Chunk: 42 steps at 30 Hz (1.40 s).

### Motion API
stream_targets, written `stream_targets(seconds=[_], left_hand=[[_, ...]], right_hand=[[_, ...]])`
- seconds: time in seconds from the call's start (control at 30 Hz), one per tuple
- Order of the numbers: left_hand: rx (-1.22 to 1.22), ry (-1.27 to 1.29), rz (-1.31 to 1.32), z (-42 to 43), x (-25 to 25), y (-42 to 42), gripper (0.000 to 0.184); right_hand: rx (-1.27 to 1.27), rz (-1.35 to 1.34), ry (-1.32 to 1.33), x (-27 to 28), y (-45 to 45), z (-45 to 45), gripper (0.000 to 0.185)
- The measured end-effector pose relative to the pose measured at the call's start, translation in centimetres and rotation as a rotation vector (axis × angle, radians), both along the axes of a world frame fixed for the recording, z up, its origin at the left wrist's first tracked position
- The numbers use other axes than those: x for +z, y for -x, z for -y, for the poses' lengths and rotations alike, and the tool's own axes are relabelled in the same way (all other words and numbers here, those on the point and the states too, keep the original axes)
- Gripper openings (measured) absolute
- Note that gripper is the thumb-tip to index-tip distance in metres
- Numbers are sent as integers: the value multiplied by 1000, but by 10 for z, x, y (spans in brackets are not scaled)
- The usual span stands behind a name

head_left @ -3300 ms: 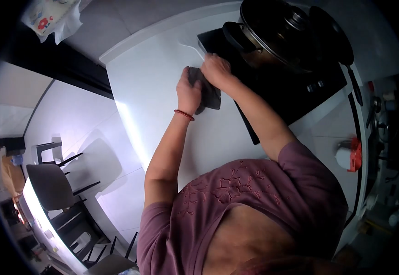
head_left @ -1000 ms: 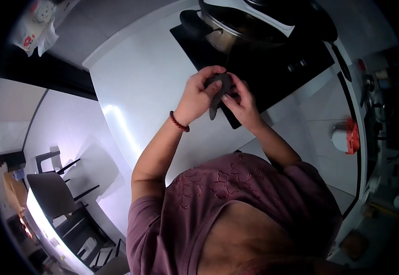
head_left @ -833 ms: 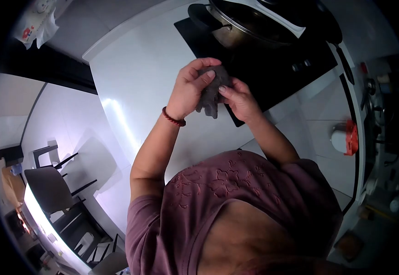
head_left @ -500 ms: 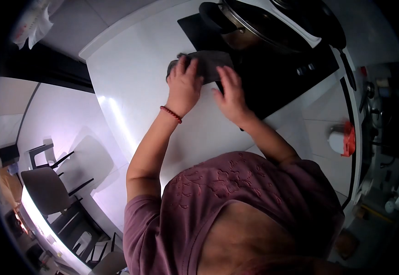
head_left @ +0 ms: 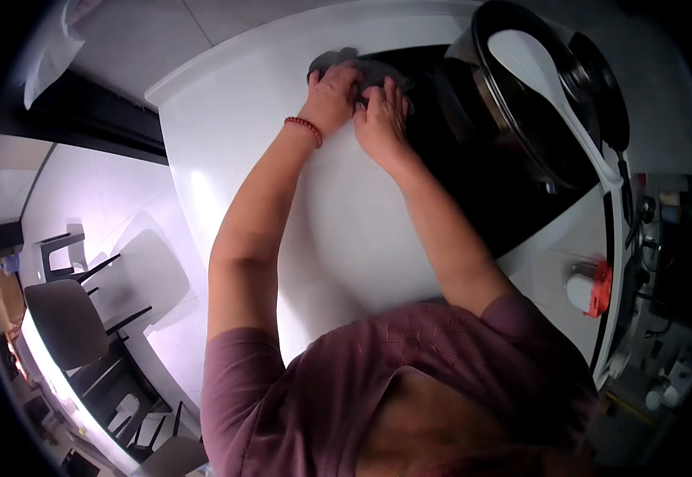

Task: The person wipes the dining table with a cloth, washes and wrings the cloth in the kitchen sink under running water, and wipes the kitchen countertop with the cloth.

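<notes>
A dark grey cloth lies bunched on the white countertop, at the left edge of the black cooktop. My left hand, with a red bead bracelet at its wrist, grips the cloth's left part with bent fingers. Close beside it, my right hand presses on the cloth's right part, its fingers bunched in the fabric. Both hands partly cover the cloth, and some fingertips are hard to make out.
A large lidded pot stands on the cooktop to the right, with a white long-handled spoon across it. A dark pan is behind it. Chairs stand on the floor at left. A red and white object lies at right.
Both hands and the cloth have moved farther away along the counter, and the right hand has come closer to the left. The view has shifted, showing more of the pot and white spoon.
</notes>
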<state>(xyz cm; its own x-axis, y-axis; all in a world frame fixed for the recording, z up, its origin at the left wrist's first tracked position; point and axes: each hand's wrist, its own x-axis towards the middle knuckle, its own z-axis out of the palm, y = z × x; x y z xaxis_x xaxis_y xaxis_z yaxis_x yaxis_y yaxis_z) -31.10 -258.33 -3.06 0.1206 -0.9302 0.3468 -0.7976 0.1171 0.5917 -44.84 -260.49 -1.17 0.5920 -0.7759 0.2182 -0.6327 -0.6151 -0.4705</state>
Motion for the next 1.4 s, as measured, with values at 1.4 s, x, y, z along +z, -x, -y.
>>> stream_targets(seconds=[1.4], left_hand=[[290, -221, 479, -114, 13, 41, 49]], right_hand=[[299, -183, 344, -4, 11, -45, 44]])
